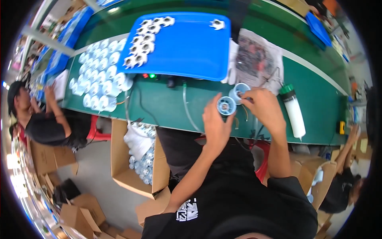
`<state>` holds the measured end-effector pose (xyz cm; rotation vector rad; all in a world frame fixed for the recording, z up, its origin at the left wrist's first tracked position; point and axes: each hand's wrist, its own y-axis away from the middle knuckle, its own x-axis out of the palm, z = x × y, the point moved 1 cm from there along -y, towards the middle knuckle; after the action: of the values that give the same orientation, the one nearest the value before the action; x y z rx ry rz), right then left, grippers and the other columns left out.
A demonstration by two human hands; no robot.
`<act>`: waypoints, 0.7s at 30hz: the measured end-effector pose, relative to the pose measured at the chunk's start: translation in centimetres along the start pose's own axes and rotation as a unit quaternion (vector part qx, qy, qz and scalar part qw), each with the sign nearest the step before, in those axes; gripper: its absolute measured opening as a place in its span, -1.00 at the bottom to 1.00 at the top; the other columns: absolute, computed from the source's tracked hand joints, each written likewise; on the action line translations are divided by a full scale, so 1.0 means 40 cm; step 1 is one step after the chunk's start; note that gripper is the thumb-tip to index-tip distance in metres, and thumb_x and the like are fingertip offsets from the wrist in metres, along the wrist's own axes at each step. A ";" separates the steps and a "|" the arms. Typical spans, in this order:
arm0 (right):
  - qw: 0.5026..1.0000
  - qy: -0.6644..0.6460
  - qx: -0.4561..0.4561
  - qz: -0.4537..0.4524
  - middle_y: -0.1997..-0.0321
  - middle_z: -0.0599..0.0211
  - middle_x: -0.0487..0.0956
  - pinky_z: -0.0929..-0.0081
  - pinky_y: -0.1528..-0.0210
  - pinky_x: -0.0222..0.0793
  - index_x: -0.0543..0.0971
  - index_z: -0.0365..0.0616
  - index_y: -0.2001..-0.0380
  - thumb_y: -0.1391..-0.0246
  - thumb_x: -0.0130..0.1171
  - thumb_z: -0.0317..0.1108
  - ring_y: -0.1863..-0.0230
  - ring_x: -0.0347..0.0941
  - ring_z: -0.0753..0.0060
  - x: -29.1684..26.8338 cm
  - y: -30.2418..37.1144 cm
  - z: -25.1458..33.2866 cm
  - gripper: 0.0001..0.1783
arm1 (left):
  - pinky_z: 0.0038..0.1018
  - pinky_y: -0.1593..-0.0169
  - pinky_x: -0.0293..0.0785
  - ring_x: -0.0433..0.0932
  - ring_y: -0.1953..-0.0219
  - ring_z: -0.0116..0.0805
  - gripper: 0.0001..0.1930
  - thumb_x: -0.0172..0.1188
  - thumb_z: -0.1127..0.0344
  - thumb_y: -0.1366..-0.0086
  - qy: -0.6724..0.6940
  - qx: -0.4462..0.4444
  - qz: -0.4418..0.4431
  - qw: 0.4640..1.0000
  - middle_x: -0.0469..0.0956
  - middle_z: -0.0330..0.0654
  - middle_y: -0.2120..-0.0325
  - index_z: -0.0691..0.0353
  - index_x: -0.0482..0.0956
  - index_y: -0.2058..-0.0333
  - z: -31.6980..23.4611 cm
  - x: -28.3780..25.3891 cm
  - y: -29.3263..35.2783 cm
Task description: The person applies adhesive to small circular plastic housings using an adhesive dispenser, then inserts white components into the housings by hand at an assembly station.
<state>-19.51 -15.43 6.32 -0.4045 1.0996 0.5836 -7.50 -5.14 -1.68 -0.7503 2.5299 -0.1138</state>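
Note:
My left hand (217, 123) is closed around a light-blue cup-shaped housing (226, 106), its open end facing up and a small metallic part showing inside. Just behind it, touching or nearly so, is a second light-blue housing (239, 90), tilted, with coppery parts in its opening. The bent fingers of my right hand (264, 107) are pinched together at that opening; what is between them is too small to make out. Thin orange-brown wires (237, 122) hang below the housings. To the right of my right hand lies a white cartridge (294, 115) with a green cap.
A blue tray (187, 47) holding several white finned wheels (145, 38) lies at the back. Rows of light-blue housings (97, 75) stand at left. A clear hose (188, 105) and dark cables cross the green table (159, 95). Below is a cardboard box (119, 155). People sit on both sides.

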 end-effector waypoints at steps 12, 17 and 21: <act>0.981 -0.121 0.022 -0.153 0.48 0.25 0.57 0.42 0.50 0.33 0.65 -0.19 0.35 0.02 0.35 -0.39 0.55 0.45 0.32 0.089 0.110 -0.032 -0.85 | -0.15 -0.19 0.24 0.29 -0.13 0.07 -0.26 0.35 0.45 -0.12 0.004 0.021 0.029 0.999 0.36 0.06 -0.09 0.33 0.20 -0.25 -0.017 0.014 0.003; 0.946 -0.192 0.109 -0.236 0.53 0.27 0.51 0.49 0.49 0.29 0.66 -0.21 0.32 -0.01 0.34 -0.36 0.59 0.35 0.46 0.034 0.131 -0.065 -0.82 | -0.20 -0.19 0.26 0.31 -0.13 0.01 -0.33 0.39 0.44 -0.08 0.028 -0.013 0.068 0.997 0.38 0.01 -0.08 0.25 0.34 -0.18 -0.013 -0.007 -0.002; 0.902 0.155 0.203 -0.348 0.12 0.07 0.50 0.17 0.19 0.38 0.51 -0.18 -0.01 0.03 0.37 -0.09 0.19 0.43 0.07 -0.049 0.184 -0.233 -0.42 | -0.19 -0.20 0.23 0.27 -0.16 -0.02 -0.26 0.43 0.42 -0.04 0.000 -0.013 0.053 0.999 0.38 0.00 -0.10 0.29 0.29 -0.21 -0.017 -0.009 0.012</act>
<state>-31.34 -15.53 4.16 -0.4960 1.2452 -0.3567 -7.79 -4.58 -1.02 -0.6241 2.5691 -0.0450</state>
